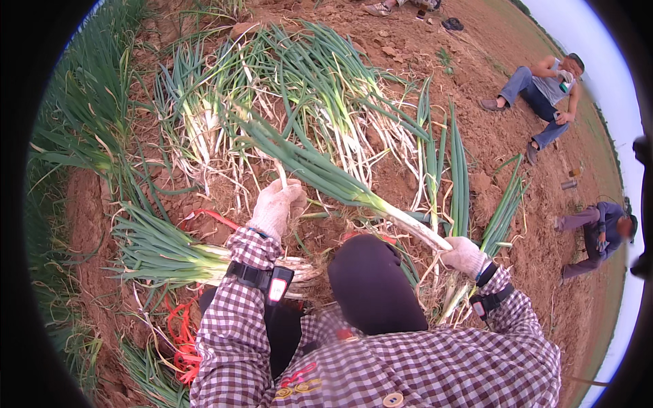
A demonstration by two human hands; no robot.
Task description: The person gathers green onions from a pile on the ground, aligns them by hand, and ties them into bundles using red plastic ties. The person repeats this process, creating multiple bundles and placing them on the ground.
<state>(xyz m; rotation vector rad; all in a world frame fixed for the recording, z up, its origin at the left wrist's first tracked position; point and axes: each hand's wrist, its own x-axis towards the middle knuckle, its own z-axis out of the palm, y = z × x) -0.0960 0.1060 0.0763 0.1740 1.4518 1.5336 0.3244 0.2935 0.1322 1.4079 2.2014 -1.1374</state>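
My right hand (464, 255), in a knitted work glove, grips the root end of a long green onion (408, 222). Its green leaves reach up and leftward across the middle of the view. My left hand (278, 206), gloved too, is closed around a thin pale stalk (281, 173) that sticks up out of the fist. Beyond both hands a broad heap of green onions (326, 97) lies on the soil, white ends towards me. A bundle of green onions (168, 255) lies under my left forearm, and more onions (459, 173) lie around my right hand.
Red plastic strips (183, 341) lie at lower left, and a red tie (214, 217) near my left wrist. Standing onion rows (81, 107) line the left side. Two people sit at right, one person (551, 97) farther up, one person (602, 237) lower. A can (569, 184) lies between them.
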